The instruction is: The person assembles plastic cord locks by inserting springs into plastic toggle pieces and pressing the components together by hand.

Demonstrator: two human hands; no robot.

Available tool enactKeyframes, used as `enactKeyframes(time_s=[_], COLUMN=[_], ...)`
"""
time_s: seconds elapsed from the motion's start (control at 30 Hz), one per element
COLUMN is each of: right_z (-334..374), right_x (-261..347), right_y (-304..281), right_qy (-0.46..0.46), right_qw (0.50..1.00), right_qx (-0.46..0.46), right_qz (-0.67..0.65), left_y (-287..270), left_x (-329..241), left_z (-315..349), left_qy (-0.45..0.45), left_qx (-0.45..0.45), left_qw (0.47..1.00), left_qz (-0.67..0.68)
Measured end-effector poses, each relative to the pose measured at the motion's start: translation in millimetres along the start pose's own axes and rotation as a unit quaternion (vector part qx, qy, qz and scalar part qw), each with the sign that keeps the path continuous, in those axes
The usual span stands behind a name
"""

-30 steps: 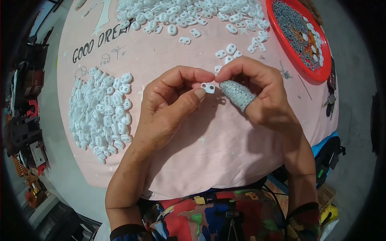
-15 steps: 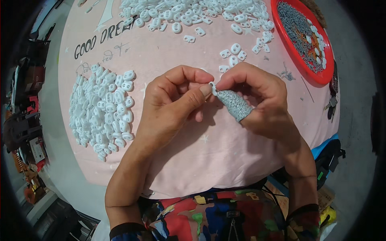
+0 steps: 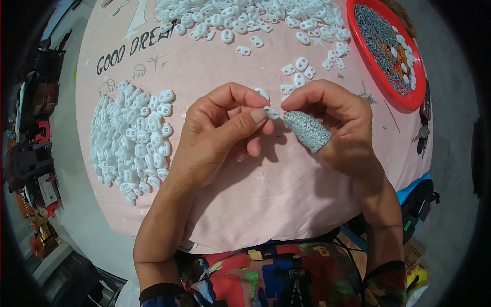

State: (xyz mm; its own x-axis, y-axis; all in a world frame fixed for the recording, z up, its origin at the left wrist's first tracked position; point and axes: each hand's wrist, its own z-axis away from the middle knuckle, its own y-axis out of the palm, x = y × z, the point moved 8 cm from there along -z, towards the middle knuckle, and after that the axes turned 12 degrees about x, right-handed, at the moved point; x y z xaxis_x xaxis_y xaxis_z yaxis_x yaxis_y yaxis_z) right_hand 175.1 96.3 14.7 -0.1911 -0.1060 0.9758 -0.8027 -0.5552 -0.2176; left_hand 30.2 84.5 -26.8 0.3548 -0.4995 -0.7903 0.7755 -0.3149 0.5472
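Note:
My left hand (image 3: 217, 128) is closed, with thumb and index finger pinching a small white plastic cord lock (image 3: 272, 113) that has two holes. To its right, my right hand (image 3: 337, 120) wears a grey knitted finger cover (image 3: 309, 131) on the thumb. Its thumb and index tips come together a short way from the cord lock; anything between them is too small to make out. Just beyond my left index finger shows another white oval piece (image 3: 262, 93), partly hidden. A few loose white pieces (image 3: 299, 79) lie on the pink cloth beyond my right hand.
A heap of white cord locks (image 3: 130, 138) lies at the left, and a larger spread (image 3: 245, 15) at the far side. A red tray (image 3: 417, 97) at the far right holds small metal springs (image 3: 376, 30) and white pieces. A thin metal stick (image 3: 392, 115) lies near it.
My right hand has drawn away to the right, off the cord lock, which stays in my left fingers. A white oval piece has come into sight beyond my left index finger.

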Motion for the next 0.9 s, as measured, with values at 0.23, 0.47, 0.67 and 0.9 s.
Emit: enactKeyframes(time_s=[0.23,0.47,0.67,0.9], right_z=[-0.1,-1.3,-1.4,-2.9], right_x=[-0.1,-1.0,-8.8,-11.0], right_y=[6.0,3.7,0.8,1.2], right_qy=[0.002,-0.002,0.021,0.018], right_qw=[1.000,1.000,0.993,0.996], right_qx=[0.027,0.016,-0.016,0.018], right_qz=[0.001,-0.017,-0.118,-0.081], left_y=[3.0,-1.6,1.7,1.9], left_x=[0.3,-0.2,-4.3,-0.2], left_z=[-2.3,1.2,1.1,1.0], left_qy=[0.013,0.000,0.019,0.010], left_qx=[0.029,-0.016,-0.005,-0.002], left_qw=[0.998,1.000,1.000,1.000], left_qz=[0.056,-0.012,-0.004,-0.017])
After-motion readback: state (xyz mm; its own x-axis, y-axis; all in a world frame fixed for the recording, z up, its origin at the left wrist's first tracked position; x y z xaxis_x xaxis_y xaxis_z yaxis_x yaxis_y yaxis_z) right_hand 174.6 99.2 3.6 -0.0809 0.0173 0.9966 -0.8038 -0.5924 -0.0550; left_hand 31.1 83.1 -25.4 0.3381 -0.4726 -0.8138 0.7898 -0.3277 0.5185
